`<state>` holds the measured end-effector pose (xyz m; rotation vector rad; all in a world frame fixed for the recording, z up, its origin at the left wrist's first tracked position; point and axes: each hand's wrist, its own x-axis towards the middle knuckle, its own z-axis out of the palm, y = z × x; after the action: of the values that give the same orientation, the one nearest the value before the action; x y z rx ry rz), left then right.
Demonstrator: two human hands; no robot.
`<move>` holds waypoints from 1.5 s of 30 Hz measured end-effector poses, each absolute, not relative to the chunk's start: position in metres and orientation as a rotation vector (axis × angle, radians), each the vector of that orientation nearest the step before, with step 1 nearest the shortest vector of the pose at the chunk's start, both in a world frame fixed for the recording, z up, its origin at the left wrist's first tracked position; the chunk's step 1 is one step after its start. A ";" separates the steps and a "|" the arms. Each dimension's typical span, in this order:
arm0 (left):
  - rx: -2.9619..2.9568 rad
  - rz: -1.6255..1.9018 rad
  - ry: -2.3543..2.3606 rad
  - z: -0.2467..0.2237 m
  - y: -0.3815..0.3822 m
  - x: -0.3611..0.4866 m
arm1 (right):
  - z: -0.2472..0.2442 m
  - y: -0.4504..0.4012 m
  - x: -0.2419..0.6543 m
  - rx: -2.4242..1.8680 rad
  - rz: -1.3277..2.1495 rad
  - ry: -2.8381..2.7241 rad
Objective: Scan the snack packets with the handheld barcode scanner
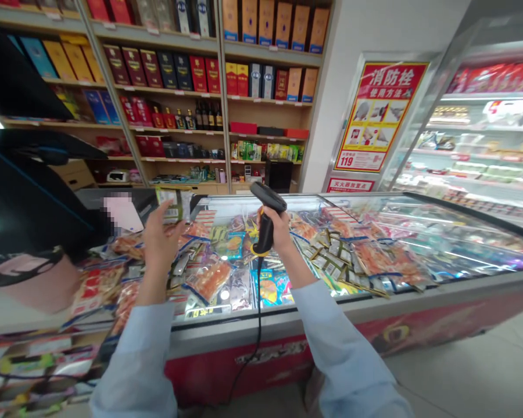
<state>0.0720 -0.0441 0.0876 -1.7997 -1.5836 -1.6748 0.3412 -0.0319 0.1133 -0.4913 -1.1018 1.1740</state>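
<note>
My left hand (158, 241) is raised at the left over the freezer's near end. Its fingers grip a small green-and-clear snack packet (173, 204), held up with its printed label showing. In my right hand (279, 229) is a black barcode scanner (265, 232) with a yellow ring at the base of its handle. The scanner's head points up and to the left, towards the packet's side. From its base a black cable (260, 307) hangs down over the freezer front. Below both hands, packaged snacks (209, 278) lie on the freezer's glass top.
The chest freezer (375, 307) stretches rightwards, with piles of small packets (335, 255) and larger bags (387, 261) on its glass. A dark monitor (30, 197) stands close at the left. Shelves of boxes (169, 69) line the back wall; a refrigerated display (479, 133) stands right.
</note>
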 end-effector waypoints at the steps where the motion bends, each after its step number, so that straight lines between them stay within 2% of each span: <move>1: -1.751 -1.598 -1.627 0.081 -0.054 0.061 | 0.110 -0.030 0.334 -0.482 1.216 -1.123; 6: -1.371 -1.347 -1.995 0.032 -0.102 0.044 | 0.079 -0.042 0.311 -0.535 1.392 -1.179; 11: -1.141 -1.141 -2.194 0.000 -0.123 0.049 | 0.054 -0.057 0.314 -0.633 1.412 -1.267; 16: -1.220 -1.174 -2.118 0.001 -0.120 0.048 | 0.050 -0.065 0.325 -0.679 1.403 -1.299; 21: -1.220 -1.282 -2.078 0.031 -0.115 0.082 | 0.061 -0.068 0.345 -0.695 1.355 -1.260; 26: -1.554 -1.320 -1.815 0.072 -0.093 0.162 | 0.078 -0.062 0.392 -0.663 1.291 -1.141; 31: -1.797 -1.419 -1.585 0.079 -0.056 0.224 | 0.091 -0.062 0.459 -0.693 1.173 -1.021; 38: -2.383 -1.328 -1.528 0.033 -0.010 0.322 | 0.055 -0.064 0.553 -0.822 0.988 -0.823; 41: -2.704 -1.287 -1.590 0.003 0.000 0.364 | 0.031 -0.061 0.582 -0.872 0.998 -0.728; 45: -2.945 -1.398 -1.814 -0.026 0.007 0.396 | 0.009 -0.054 0.599 -0.887 1.045 -0.670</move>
<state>0.3961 0.0070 -0.0260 -2.9453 -1.8142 -1.3984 0.5985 -0.0543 0.0086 -0.8869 -0.6705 1.0449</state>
